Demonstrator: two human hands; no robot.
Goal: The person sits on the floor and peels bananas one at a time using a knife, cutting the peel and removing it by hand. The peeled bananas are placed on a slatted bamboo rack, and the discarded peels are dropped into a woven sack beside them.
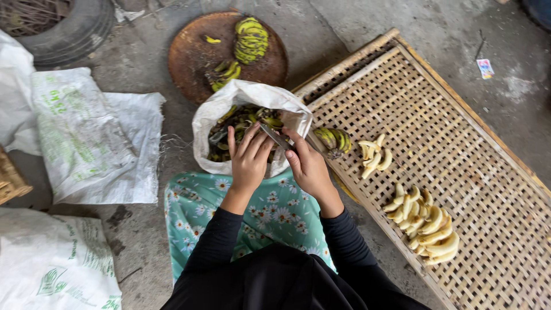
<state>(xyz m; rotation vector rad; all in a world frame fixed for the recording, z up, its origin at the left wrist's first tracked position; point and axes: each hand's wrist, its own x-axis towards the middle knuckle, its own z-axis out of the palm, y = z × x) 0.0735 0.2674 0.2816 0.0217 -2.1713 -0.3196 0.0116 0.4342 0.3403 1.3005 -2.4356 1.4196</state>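
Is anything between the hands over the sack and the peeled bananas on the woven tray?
Only a small unpeeled bunch lies at the tray edge, between the right hand and the peeled bananas; left hand is unobstructed.

The slim grey metal knife blade [274, 136] has a dull sheen. The white woven plastic sack [252, 97] looks matt and crinkled. The tan woven bamboo tray [459, 149] is rough and dry. The round brown wooden plate [192, 54] is matt and worn. The grey concrete floor [143, 51] is coarse and stained.
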